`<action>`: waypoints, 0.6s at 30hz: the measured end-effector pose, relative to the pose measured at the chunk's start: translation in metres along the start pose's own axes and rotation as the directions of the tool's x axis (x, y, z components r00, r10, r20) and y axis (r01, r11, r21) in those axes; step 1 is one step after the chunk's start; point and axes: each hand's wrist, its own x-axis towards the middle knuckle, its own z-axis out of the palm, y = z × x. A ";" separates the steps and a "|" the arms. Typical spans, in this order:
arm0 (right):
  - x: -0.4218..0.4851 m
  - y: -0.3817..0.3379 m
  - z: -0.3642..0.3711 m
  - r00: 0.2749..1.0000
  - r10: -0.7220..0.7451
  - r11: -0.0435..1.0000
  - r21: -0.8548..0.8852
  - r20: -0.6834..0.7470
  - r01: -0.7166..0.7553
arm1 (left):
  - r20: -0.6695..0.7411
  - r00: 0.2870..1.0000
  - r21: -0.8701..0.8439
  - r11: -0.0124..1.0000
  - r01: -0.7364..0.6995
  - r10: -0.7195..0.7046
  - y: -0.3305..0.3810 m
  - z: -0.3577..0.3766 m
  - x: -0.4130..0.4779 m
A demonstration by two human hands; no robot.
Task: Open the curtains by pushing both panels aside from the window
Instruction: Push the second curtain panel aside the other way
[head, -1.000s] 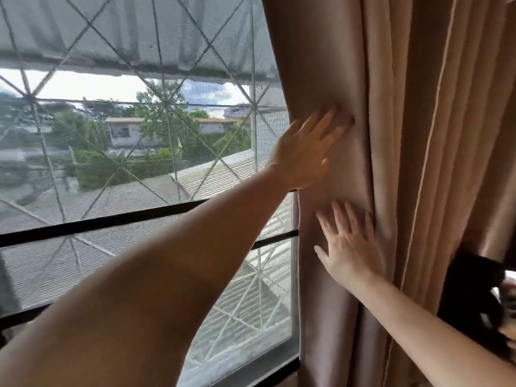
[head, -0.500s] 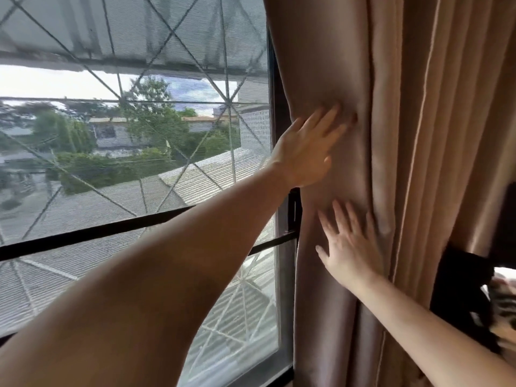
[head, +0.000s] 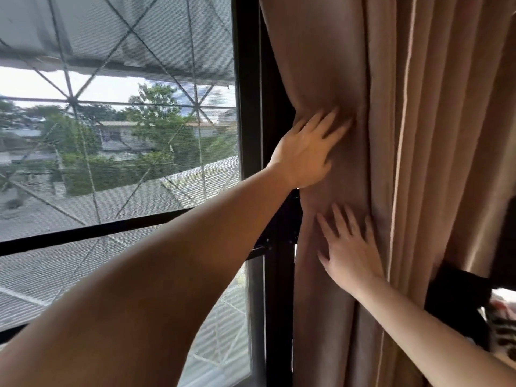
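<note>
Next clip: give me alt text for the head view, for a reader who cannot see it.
Both hands press flat on a brown curtain bunched at the window's right edge, left hand above right hand. The black window frame and meshed glass showing rooftops and trees are uncovered.

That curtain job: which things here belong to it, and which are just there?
Part of the job: curtain, window, left hand and right hand, both pressed flat on the fabric.
Just there: black tieback, patterned item at the far right.
</note>
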 end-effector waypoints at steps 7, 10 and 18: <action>0.012 0.036 0.018 1.000 0.006 1.000 0.028 -0.002 -0.006 | 0.029 1.000 -0.013 1.000 0.011 -0.011 0.017 0.017 0.030; 0.017 0.049 0.024 1.000 0.009 0.999 0.049 -0.020 -0.008 | 0.026 1.000 -0.017 1.000 0.018 -0.018 0.023 0.022 0.041; 0.030 0.072 0.036 0.999 0.001 0.997 0.075 -0.032 0.001 | 0.044 0.998 -0.028 0.999 0.041 -0.039 0.032 0.037 0.062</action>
